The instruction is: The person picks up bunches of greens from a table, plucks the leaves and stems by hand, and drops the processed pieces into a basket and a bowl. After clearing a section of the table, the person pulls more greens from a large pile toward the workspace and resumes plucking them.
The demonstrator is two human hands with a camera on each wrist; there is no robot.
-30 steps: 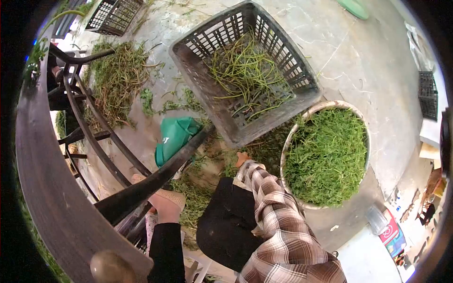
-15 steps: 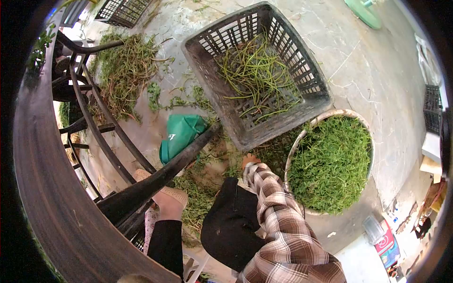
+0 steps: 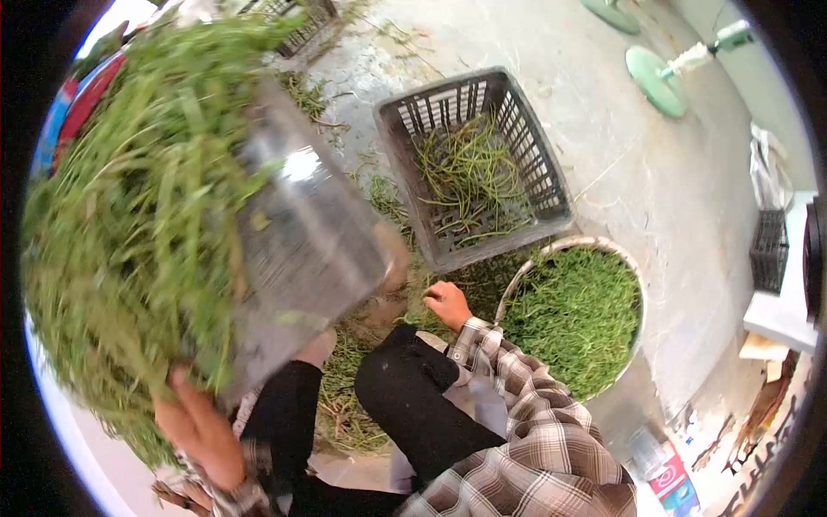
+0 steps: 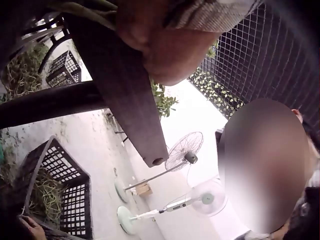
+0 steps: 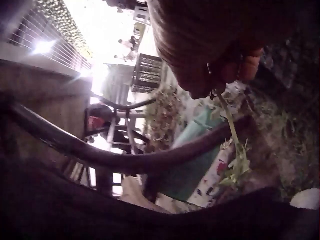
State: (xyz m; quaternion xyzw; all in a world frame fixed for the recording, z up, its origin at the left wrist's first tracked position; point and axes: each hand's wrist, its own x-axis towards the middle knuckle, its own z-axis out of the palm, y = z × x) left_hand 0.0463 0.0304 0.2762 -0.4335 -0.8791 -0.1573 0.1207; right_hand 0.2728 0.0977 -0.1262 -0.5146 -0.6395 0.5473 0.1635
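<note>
Right hand (image 3: 449, 303) | pinches leafy stem (image 5: 231, 122) | left hand (image 3: 204, 433) | at heaped greens (image 3: 129, 233)

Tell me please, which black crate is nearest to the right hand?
The middle crate, holding green stems, just beyond the right hand; the upper-left crate and the far-right crate are farther.

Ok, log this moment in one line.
left hand: at leafy bundle, grip unclear | right hand: pinching sprig | crate: stems inside | tub: full of greens, beside crate
</note>
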